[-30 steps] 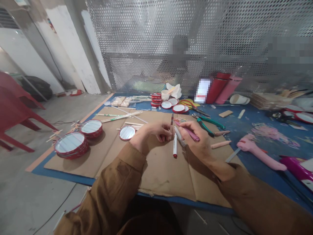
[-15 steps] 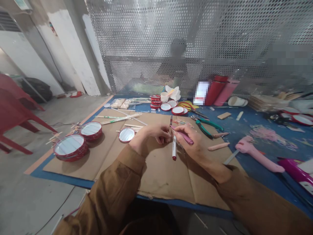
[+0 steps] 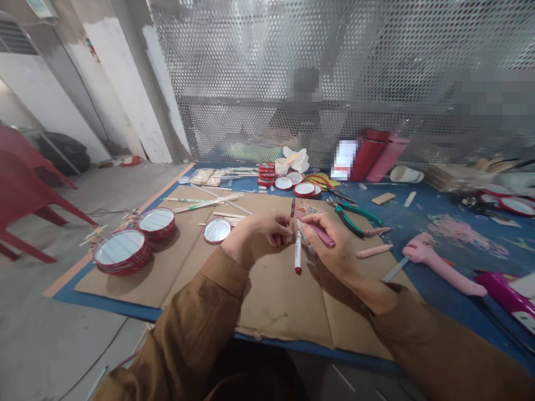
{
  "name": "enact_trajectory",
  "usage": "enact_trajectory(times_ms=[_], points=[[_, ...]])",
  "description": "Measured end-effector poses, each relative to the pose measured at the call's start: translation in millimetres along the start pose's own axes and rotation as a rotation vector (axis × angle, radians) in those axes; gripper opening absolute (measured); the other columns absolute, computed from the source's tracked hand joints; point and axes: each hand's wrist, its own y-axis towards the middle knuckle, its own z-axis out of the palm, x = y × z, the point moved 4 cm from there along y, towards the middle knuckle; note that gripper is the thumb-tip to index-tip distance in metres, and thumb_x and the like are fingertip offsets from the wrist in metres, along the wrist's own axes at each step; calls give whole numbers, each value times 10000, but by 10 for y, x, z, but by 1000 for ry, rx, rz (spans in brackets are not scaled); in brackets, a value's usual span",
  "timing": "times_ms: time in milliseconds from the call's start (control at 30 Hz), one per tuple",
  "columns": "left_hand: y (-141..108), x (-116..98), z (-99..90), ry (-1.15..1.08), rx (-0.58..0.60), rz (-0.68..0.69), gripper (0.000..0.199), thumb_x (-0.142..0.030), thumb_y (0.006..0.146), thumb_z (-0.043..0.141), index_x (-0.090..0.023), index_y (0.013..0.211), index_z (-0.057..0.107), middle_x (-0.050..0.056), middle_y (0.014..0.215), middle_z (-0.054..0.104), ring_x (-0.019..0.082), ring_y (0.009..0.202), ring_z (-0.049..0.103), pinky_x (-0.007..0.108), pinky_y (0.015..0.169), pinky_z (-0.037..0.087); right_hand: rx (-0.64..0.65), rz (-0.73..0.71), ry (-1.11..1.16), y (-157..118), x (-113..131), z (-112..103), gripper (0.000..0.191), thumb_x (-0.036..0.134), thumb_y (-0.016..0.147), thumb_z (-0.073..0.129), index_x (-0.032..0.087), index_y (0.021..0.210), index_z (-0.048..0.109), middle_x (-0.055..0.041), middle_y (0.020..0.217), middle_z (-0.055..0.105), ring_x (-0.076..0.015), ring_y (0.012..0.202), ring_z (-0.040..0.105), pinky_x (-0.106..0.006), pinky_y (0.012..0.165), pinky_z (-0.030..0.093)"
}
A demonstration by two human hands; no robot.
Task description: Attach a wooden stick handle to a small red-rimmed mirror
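My left hand [image 3: 273, 227] is closed on a thin wooden stick [image 3: 292, 209] with a dark upper end, held upright over the cardboard [image 3: 280, 301]. In my right hand [image 3: 332, 242] is a pinkish-purple pen [image 3: 321, 234], its tip close beside the stick. A white marker [image 3: 298, 253] with a red end hangs between the two hands; which fingers hold it, I cannot tell. Left of my left hand lies a small round red-rimmed drum [image 3: 217, 230], with thin sticks [image 3: 228, 217] behind it.
Two red drums [image 3: 122, 249] [image 3: 156, 223] stand at the left. Green-handled pliers [image 3: 349, 220], a pink glue gun [image 3: 443, 264] and rubber bands [image 3: 468, 231] lie right. Behind are a red bottle [image 3: 370, 155], a paper cup [image 3: 406, 174] and perforated metal [image 3: 251, 67].
My right hand has shifted slightly right with the purple pen, whose tip is now a little farther from the stick. My left hand has hardly moved.
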Motion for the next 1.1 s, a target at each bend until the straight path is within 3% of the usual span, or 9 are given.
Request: enact_trajectory(times_ms=[167,733,900,1100], points=[[-11,-18,-4,8,-8,-4,53,-164,760,587,-138,806,586,-16,637,608,86,550,578,183,522,472,47,-13,-11,-6,5,25,106,317,909,537,240,941,602,-47,919,693,-211,837,651,-365,779,490],[17,26,-13,20,16,6,62,-200,748,597,-143,770,588,-14,630,597,93,561,579,197,539,475,-3,-7,13,-1,17,6,81,286,905,533,250,922,604,-38,883,680,-209,831,642,-352,755,497],[5,0,-11,20,-10,-14,101,-222,742,630,-145,783,579,-22,630,599,88,550,573,191,533,470,42,-16,14,-1,19,30,82,291,906,539,242,937,597,-42,904,689,-204,824,649,-344,750,493],[6,-14,-1,30,8,-12,59,-172,763,562,-138,809,580,-17,656,605,86,543,575,196,527,478,45,-16,3,-6,7,26,101,304,911,537,235,949,599,-39,906,685,-199,823,648,-333,748,487]])
